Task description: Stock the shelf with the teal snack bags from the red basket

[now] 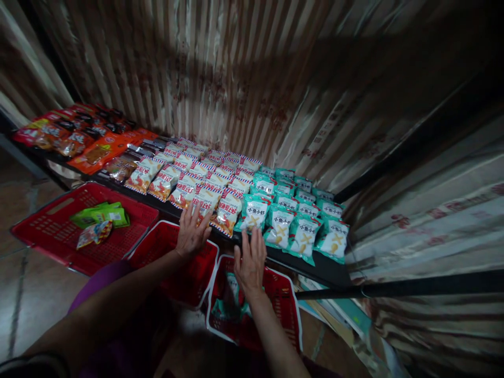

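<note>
Rows of snack bags cover a dark shelf (331, 270). My left hand (192, 231) lies over the front of a white-and-red snack bag (207, 198), fingers spread. To its right, my right hand (251, 260) reaches up with its fingertips at the lower edge of a green-and-white snack bag (254, 209). Both hands have their fingers stretched out and grip nothing. Beneath the right forearm is a red basket with a white rim (298, 315), holding some green bags (228, 302). Another red basket (173, 265) stands under the left hand.
At the left, a larger red basket (47, 220) holds green packets (100, 214) and a small colourful packet (94, 234). Orange and red bags (94, 152) fill the shelf's left end. A striped curtain (252, 79) hangs behind. Flat cartons (338, 310) lie under the shelf at right.
</note>
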Demonstrator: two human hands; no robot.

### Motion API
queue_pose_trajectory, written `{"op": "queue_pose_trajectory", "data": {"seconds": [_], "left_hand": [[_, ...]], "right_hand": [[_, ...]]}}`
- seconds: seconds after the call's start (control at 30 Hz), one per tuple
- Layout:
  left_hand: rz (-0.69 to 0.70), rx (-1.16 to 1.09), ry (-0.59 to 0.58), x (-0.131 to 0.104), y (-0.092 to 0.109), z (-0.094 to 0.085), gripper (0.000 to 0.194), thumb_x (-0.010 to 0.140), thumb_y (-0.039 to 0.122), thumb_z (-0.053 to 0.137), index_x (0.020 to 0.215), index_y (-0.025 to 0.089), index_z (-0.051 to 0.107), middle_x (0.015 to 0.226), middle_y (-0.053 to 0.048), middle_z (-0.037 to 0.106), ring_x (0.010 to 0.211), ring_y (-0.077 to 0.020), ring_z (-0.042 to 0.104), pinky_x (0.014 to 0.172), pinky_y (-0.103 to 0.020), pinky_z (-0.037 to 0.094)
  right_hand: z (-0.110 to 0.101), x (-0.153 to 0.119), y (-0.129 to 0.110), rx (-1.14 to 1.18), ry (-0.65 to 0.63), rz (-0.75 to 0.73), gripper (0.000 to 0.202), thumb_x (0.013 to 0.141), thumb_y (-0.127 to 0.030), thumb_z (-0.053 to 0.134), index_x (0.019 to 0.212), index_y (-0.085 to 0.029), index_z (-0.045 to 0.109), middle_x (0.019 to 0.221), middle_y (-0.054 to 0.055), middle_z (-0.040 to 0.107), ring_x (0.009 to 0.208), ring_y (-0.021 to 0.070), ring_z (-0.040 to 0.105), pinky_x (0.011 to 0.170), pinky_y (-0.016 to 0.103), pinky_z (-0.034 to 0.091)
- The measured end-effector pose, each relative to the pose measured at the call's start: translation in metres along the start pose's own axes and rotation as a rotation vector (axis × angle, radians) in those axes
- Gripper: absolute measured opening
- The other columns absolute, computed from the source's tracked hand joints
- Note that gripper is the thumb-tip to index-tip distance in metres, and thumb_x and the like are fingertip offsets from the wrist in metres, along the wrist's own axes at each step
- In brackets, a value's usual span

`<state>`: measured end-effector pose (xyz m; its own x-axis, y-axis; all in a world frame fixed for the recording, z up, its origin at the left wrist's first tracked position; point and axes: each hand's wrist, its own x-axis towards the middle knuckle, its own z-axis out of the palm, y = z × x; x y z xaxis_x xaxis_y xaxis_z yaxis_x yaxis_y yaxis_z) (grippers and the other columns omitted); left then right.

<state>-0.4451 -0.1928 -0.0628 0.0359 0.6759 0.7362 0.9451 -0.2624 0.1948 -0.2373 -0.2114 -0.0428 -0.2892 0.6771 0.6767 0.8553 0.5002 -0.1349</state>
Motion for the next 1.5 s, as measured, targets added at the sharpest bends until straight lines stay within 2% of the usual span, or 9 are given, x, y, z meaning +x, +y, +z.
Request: {"op": "queue_pose_trajectory", "data": {"seconds": [0.2,0.37,0.57,0.77,1.0,1.23,1.5], "left_hand": [[0.014,-0.010,-0.004,0.002,-0.001,0.009,0.055,0.087,0.029,0.051,0.139,0.019,0.040,0.154,-0.015,0.018,0.142,-0.0344,0.012,0.110,-0.056,0.024],[-0.006,0.000,-0.011,0.005,-0.004,0.014,0.056,0.086,0.026,0.050,0.140,0.017,0.038,0.154,-0.017,0.015,0.142,-0.0339,0.013,0.109,-0.054,0.026],[-0.016,-0.069,0.018,0.021,-0.004,0.017,0.054,0.085,0.022,0.050,0.138,0.017,0.040,0.155,-0.016,0.013,0.142,-0.0344,0.011,0.108,-0.056,0.028],[-0.012,-0.095,0.028,0.035,-0.006,0.019,0.052,0.087,0.021,0.050,0.138,0.017,0.040,0.154,-0.016,0.015,0.143,-0.0335,0.010,0.108,-0.056,0.029],[-0.008,-0.144,0.038,0.043,-0.009,0.021,0.052,0.088,0.022,0.047,0.139,0.017,0.038,0.155,-0.015,0.014,0.143,-0.0329,0.007,0.110,-0.057,0.026],[-0.006,-0.121,0.002,0.044,-0.011,0.025,0.052,0.089,0.021,0.044,0.140,0.014,0.036,0.154,-0.016,0.016,0.143,-0.0313,0.006,0.111,-0.054,0.024],[-0.050,-0.027,-0.032,0.040,-0.005,0.028,0.054,0.088,0.024,0.046,0.139,0.010,0.038,0.151,-0.021,0.024,0.143,-0.0313,0.010,0.112,-0.052,0.023]], "right_hand": [[0.013,0.013,-0.023,0.059,-0.055,0.038,0.052,0.094,-0.025,0.039,0.144,-0.017,0.030,0.154,0.017,0.020,0.142,0.0289,0.017,0.107,0.053,0.031],[0.023,0.018,-0.029,0.080,-0.099,0.022,0.049,0.093,-0.025,0.040,0.141,-0.013,0.037,0.152,0.017,0.025,0.143,0.0277,0.015,0.109,0.050,0.029],[0.034,0.022,-0.033,0.088,-0.119,-0.004,0.049,0.093,-0.025,0.040,0.140,-0.011,0.038,0.150,0.018,0.031,0.143,0.0267,0.016,0.109,0.049,0.029],[0.038,0.025,-0.035,0.082,-0.144,0.004,0.048,0.093,-0.023,0.038,0.140,-0.015,0.038,0.150,0.016,0.030,0.142,0.0255,0.017,0.108,0.050,0.030],[0.041,0.022,-0.031,0.075,-0.181,0.011,0.047,0.093,-0.023,0.039,0.138,-0.013,0.040,0.147,0.015,0.036,0.143,0.0240,0.017,0.109,0.047,0.027],[0.041,0.023,-0.032,0.047,-0.225,0.026,0.048,0.093,-0.023,0.038,0.139,-0.010,0.039,0.148,0.016,0.035,0.142,0.0235,0.018,0.110,0.046,0.025],[0.041,0.023,-0.034,0.038,-0.228,0.038,0.049,0.092,-0.023,0.039,0.140,-0.011,0.038,0.149,0.016,0.033,0.142,0.0237,0.017,0.111,0.046,0.026]]}}
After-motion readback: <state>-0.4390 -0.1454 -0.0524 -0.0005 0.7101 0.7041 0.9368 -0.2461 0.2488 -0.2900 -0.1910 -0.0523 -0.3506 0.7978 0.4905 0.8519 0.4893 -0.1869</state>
